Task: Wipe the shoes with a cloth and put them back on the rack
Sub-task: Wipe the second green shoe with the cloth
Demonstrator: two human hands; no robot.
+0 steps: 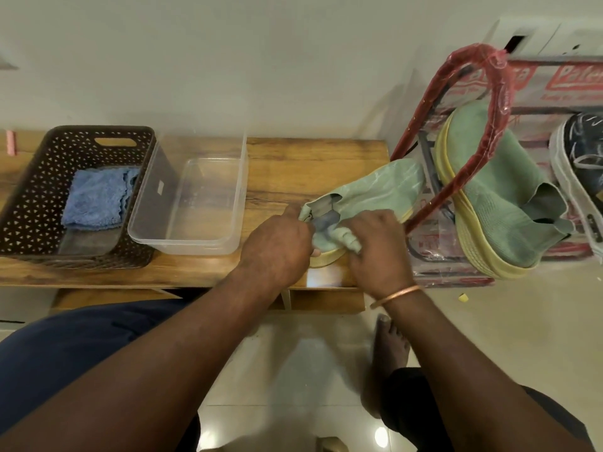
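Mid-wipe at the heel end of the green knit sneaker (375, 190), rack's right next door

The sneaker sits on the wooden table (293, 158), heel toward the person and toe pointing away to the right, close to the shoe rack (501, 89). The left hand (277, 246) has its fingers curled round the heel collar to steady it. The right hand (378, 246) is closed over a bunched pale green cloth (350, 243), pressing it on the heel side. The matching sneaker (489, 190) is on the rack. My guess: the long axis aims at the rack and the right hand is nearer, so putting it back looks like a short move rightwards
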